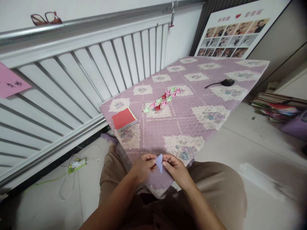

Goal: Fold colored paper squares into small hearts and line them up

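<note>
A small folded piece of light purple paper [159,163], triangular in outline, is held upright over the near corner of the table. My left hand [144,166] pinches its left edge between thumb and fingers. On its right edge, my right hand [175,166] has thumb and forefinger closed on the same paper. Further up the cloth lie several small folded paper pieces [157,107] in green, pink and red, set close together in slanting rows. A stack of square paper with a red sheet on top [123,118] rests near the table's left edge.
A patterned purple cloth covers the table [155,129]. A black object with a thin tail [227,82] lies at its far right. A white radiator [107,67] borders the left side. A power strip [78,164] and cables are on the floor at left.
</note>
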`<state>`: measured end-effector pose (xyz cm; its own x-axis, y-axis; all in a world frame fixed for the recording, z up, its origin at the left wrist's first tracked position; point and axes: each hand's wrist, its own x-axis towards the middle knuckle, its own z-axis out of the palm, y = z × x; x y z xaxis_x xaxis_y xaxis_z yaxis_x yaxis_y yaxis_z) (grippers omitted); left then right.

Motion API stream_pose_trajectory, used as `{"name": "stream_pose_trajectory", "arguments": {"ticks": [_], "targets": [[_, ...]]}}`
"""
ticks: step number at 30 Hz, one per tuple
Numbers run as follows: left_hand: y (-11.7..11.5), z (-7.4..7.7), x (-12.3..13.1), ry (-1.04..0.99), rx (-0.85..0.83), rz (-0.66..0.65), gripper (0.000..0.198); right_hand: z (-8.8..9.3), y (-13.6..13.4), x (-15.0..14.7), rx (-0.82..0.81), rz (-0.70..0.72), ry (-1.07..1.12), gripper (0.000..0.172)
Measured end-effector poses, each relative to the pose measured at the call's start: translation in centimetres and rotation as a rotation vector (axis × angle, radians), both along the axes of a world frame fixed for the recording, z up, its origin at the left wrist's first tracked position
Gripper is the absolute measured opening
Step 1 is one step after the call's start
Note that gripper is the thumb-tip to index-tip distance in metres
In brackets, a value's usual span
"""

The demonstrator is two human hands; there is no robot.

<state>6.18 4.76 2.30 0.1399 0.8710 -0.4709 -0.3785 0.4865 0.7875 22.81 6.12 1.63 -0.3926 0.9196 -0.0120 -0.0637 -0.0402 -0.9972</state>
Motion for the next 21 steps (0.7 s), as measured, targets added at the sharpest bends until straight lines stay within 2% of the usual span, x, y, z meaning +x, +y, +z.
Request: {"name": "stream_pose_trajectory", "arguments": {"ticks": [10, 21], "targets": [[-0.29, -0.15, 0.21, -0.139, -0.092, 0.033, 0.046, -0.40, 0.00, 0.14, 0.009, 0.005, 0.022, 0.020], [-0.31, -0.15, -0.27, -0.209, -0.105, -0.046, 0.039, -0.76, -0.07, 0.48, 0.011, -0.002, 0.023, 0.021]]}}
